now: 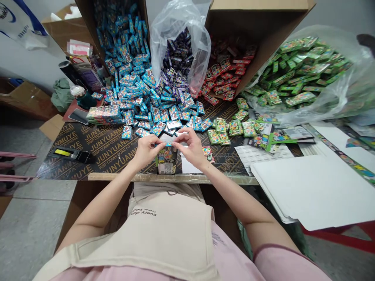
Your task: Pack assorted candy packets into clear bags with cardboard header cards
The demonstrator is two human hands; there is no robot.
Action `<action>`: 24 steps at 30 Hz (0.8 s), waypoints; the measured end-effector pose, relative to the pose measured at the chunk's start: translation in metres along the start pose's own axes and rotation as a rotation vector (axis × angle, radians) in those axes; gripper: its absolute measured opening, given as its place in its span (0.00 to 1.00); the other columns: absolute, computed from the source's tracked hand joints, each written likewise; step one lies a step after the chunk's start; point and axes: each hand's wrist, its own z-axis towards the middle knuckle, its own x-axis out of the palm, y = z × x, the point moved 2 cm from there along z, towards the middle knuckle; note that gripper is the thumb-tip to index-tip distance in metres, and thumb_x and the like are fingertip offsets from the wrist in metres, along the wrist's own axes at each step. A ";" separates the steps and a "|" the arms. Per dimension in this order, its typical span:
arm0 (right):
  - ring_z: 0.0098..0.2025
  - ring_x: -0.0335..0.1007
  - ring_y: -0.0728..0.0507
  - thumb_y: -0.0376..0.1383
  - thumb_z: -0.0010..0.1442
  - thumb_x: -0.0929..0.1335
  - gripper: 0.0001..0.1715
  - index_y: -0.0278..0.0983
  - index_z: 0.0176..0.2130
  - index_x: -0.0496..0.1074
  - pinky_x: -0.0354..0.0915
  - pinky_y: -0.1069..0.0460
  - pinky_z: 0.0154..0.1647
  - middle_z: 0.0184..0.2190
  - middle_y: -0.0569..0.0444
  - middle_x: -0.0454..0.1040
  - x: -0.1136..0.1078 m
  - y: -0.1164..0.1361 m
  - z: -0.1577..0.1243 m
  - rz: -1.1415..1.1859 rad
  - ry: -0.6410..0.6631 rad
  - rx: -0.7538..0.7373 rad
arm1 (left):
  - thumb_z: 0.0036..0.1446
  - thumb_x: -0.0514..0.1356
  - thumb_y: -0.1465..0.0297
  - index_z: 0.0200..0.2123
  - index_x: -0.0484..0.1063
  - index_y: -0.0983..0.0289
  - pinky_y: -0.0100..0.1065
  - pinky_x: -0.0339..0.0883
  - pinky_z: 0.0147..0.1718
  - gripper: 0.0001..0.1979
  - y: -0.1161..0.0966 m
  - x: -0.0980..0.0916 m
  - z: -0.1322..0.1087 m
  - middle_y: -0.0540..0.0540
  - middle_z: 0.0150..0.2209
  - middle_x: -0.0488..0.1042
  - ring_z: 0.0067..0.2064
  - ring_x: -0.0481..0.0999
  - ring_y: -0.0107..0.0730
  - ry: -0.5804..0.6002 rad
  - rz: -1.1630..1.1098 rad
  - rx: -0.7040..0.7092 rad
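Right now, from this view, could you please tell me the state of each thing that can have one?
Left hand: pinching a small blue packet.
Right hand: pinching the same packet.
Printed display box: upright, just below the hands.
Clear plastic bag: open, spilling purple packets.
Blue packets: loose, in a spread heap.
Green packets: heaped inside another plastic bag.

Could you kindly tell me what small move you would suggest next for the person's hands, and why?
I'd suggest gently lowering the blue packet into the upright box, if its top is open, which the hands partly hide. The left hand and right hand pinch the packet directly above the box, so a short, straight drop seems likeliest to fit.
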 end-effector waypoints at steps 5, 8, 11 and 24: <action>0.27 0.71 0.49 0.41 0.53 0.74 0.23 0.43 0.44 0.62 0.67 0.52 0.31 0.25 0.64 0.72 -0.003 0.000 0.004 0.032 0.013 0.036 | 0.51 0.65 0.64 0.28 0.79 0.64 0.32 0.68 0.28 0.09 0.004 -0.003 0.000 0.56 0.28 0.79 0.30 0.76 0.33 0.051 -0.125 -0.086; 0.27 0.72 0.49 0.40 0.53 0.74 0.22 0.43 0.43 0.62 0.67 0.52 0.32 0.25 0.63 0.73 -0.005 0.003 0.003 0.000 0.025 0.023 | 0.49 0.67 0.65 0.26 0.78 0.65 0.31 0.69 0.28 0.08 0.007 -0.004 0.001 0.55 0.25 0.79 0.27 0.76 0.33 0.072 -0.186 -0.182; 0.28 0.73 0.48 0.40 0.54 0.73 0.20 0.43 0.43 0.62 0.69 0.51 0.34 0.26 0.62 0.74 -0.007 0.007 0.001 -0.056 0.020 -0.017 | 0.50 0.66 0.65 0.26 0.77 0.65 0.31 0.69 0.27 0.09 0.005 -0.004 0.001 0.55 0.25 0.79 0.27 0.76 0.32 0.088 -0.158 -0.139; 0.40 0.76 0.42 0.37 0.59 0.69 0.12 0.44 0.44 0.67 0.71 0.43 0.45 0.36 0.53 0.78 -0.011 -0.001 -0.023 -0.310 0.034 -0.297 | 0.55 0.63 0.66 0.32 0.78 0.62 0.32 0.69 0.33 0.06 0.000 -0.006 -0.006 0.55 0.30 0.79 0.31 0.76 0.32 0.113 0.007 0.088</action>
